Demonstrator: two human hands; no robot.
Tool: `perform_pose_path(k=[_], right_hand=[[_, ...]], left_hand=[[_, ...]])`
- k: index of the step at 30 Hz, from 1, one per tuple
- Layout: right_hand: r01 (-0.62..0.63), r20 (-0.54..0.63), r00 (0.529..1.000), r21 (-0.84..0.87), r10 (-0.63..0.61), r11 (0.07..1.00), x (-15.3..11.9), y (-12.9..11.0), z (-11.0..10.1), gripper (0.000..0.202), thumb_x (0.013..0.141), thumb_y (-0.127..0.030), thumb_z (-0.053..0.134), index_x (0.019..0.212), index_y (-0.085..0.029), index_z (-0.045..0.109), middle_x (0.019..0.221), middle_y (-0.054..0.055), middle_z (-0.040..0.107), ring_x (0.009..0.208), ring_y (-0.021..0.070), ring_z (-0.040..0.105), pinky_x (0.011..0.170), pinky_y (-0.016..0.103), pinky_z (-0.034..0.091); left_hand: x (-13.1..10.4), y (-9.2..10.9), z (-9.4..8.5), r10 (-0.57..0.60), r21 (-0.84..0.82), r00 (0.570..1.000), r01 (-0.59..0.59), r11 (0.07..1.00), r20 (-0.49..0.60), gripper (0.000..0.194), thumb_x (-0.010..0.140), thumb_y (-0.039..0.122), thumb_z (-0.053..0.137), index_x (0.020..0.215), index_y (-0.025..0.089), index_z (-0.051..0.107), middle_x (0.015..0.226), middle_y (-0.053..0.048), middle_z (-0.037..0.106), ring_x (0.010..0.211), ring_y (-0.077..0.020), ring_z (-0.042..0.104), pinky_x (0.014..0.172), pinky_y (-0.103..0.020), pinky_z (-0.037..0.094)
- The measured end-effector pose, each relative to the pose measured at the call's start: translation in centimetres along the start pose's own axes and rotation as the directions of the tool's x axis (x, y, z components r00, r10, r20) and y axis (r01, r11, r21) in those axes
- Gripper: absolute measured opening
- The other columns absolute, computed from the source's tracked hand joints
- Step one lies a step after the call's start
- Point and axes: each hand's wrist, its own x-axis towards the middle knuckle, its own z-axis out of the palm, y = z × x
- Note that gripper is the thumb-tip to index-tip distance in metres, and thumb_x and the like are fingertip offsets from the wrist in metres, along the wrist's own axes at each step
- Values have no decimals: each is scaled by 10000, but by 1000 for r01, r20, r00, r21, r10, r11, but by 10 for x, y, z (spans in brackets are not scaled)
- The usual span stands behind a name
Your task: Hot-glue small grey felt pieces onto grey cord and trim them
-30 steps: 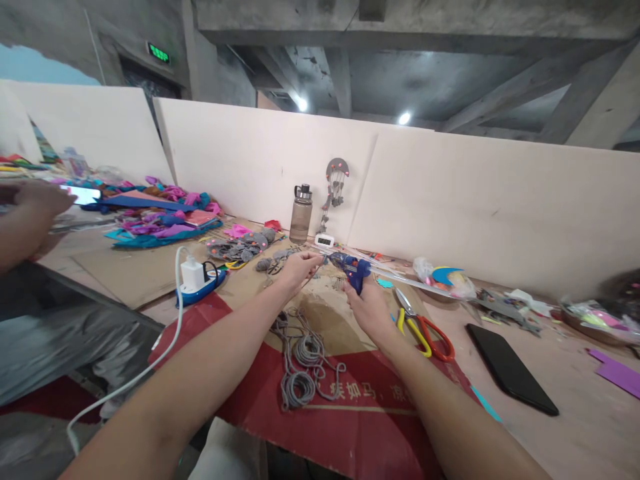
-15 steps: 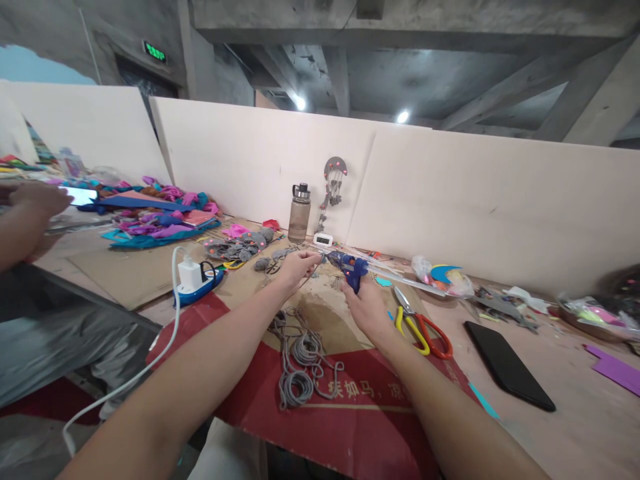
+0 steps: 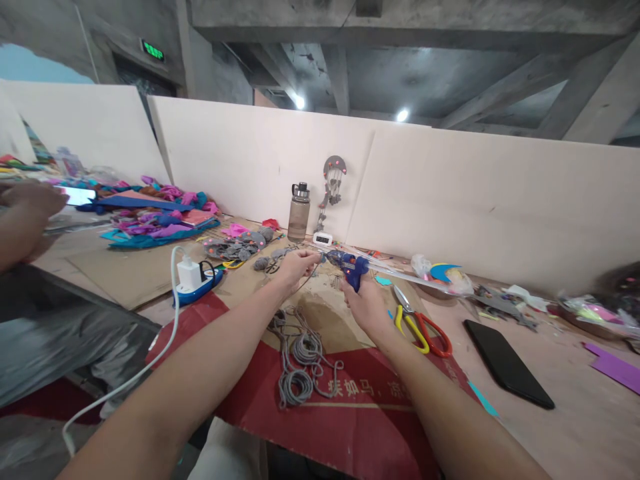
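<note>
My right hand (image 3: 367, 303) is wrapped round the handle of a blue hot glue gun (image 3: 354, 268), whose nozzle points left. A clear glue stick (image 3: 400, 272) sticks out of the gun's back. My left hand (image 3: 299, 268) pinches the end of a grey cord at the nozzle; the tip between the fingers is too small to make out fully. Loose coils of grey cord (image 3: 296, 387) lie below on the red and brown cardboard (image 3: 350, 420). Scissors (image 3: 413, 320) with one yellow and one red handle rest beside my right forearm.
A black phone (image 3: 507, 363) lies at the right. A water bottle (image 3: 299, 213) and a small white clock (image 3: 323, 239) stand by the partition. Grey felt pieces (image 3: 235, 247) and a blue power strip (image 3: 200, 288) are at the left, near another person's hand (image 3: 33, 200) with a phone.
Almost nothing differs. Both hands keep their places at the nozzle, and the glue stick behind the gun has shifted slightly.
</note>
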Motion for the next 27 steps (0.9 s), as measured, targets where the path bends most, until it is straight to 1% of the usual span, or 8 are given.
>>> perform_pose_path(k=[4,7,9,16,20,22,25,27], right_hand=[[-94,43,995,204,87,975,0,0,-1,175,784,-344,480,814,-181,534,599,2,567,503,140,507,499,253,406],[-240,121,971,466,207,851,4,7,1,150,733,-313,525,809,-186,507,687,13,629,467,111,501,459,237,417],[-322,186,947,515,263,794,9,17,4,147,718,-291,526,813,-180,509,732,38,661,462,111,522,453,244,435],[-290,150,950,108,273,951,25,52,6,307,697,-382,612,483,-205,481,426,36,539,464,155,545,467,247,384],[-147,33,986,-266,161,953,21,49,-2,328,707,-426,623,497,-203,504,495,61,569,577,192,588,574,289,415],[-117,-29,993,-300,113,947,19,40,-6,288,750,-426,574,578,-197,538,583,68,606,654,202,604,642,310,428],[-73,-51,996,98,78,993,16,22,-4,234,810,-431,488,767,-205,529,765,47,643,742,172,610,700,300,446],[-94,26,995,506,94,857,13,8,3,236,802,-451,496,846,-219,476,867,24,643,794,146,612,716,283,460]], left_hand=[[4,-2,-5,-7,-21,1000,8,1000,18,209,628,304,715,661,140,589,510,41,461,439,-48,364,418,-185,215],[6,-3,-8,-44,-60,999,44,997,-8,210,636,302,708,659,140,577,527,39,468,439,-45,349,415,-186,189],[6,-2,-6,-30,-54,999,29,998,-15,196,652,302,692,663,144,577,514,45,457,434,-47,338,419,-191,182],[-12,9,10,309,249,948,-319,915,78,126,694,280,647,701,154,653,598,10,561,536,-90,433,524,-218,318],[-23,14,16,431,384,897,-432,816,93,96,704,258,646,733,172,674,670,-9,603,590,-110,465,577,-225,349],[-28,16,18,490,436,865,-482,760,104,73,718,239,637,751,185,675,696,-13,603,606,-113,469,611,-228,363],[-32,20,19,573,516,804,-562,646,157,74,752,221,608,782,201,672,747,-28,605,669,-133,495,702,-247,387],[-35,23,19,609,563,763,-607,561,217,87,772,214,584,793,204,667,806,-47,618,785,-165,530,795,-274,390]])
